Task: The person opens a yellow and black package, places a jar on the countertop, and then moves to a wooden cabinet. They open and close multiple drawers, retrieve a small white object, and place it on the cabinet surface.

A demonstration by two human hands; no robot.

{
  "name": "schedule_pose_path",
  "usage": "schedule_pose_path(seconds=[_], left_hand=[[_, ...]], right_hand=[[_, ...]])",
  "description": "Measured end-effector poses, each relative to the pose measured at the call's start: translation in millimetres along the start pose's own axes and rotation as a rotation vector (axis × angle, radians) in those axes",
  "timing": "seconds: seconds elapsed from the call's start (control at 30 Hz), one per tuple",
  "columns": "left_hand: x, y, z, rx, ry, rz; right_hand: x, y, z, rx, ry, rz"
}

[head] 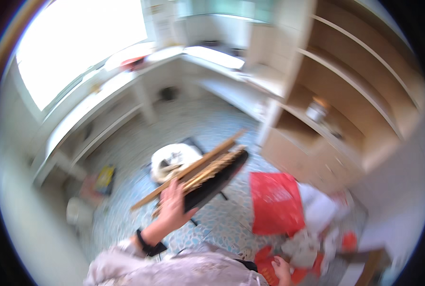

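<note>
My left hand (174,204), a black band on its wrist, lies with spread fingers on or just over the near end of several long items. These are a thin wooden strip (194,165), a bundle of light brown sticks (212,168) and a long dark flat piece (212,186). They lie slantwise over what looks like a stool, partly hidden, beside a white bag (173,157). Whether the hand grips them is not plain. My right hand (281,270) is low at the bottom edge, beside a red plastic piece (268,266); blur hides whether it holds anything.
A red plastic bag (276,203) and crumpled white and red wrappings (302,246) lie on the tiled floor at right. Wooden shelves (344,71) hold a jar (317,110). A white counter (101,94) runs below the window. At left stand a white bin (79,211) and a yellow-black packet (105,179).
</note>
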State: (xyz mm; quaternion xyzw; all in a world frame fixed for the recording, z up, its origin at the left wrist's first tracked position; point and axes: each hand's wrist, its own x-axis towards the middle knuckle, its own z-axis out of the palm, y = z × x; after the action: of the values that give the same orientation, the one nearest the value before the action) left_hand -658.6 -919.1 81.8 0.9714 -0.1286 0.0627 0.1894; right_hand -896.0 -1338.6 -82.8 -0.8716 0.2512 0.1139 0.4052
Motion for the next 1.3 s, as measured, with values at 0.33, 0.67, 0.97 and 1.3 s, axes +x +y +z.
schedule_pose_path(seconds=[0.33,0.67,0.97,1.3], left_hand=[[5.4,17.2,12.6,0.271,0.141,-0.430],[13.1,2.0,47.8,0.223,0.611,-0.275],[9.4,-16.0,66.9,0.397,0.573,-0.235],[63.7,49.5,75.2,0.119,0.596,-0.742]], right_hand=[[187.6,-5.2,-111.3,-0.040,-0.056,-0.298],[308.4,-86.2,-182.0,0.064,0.272,-0.372],[538.9,-170.4,-266.7,0.577,0.445,-0.301],[797.1,-269.7,-258.0,0.355,0.908,-0.207]])
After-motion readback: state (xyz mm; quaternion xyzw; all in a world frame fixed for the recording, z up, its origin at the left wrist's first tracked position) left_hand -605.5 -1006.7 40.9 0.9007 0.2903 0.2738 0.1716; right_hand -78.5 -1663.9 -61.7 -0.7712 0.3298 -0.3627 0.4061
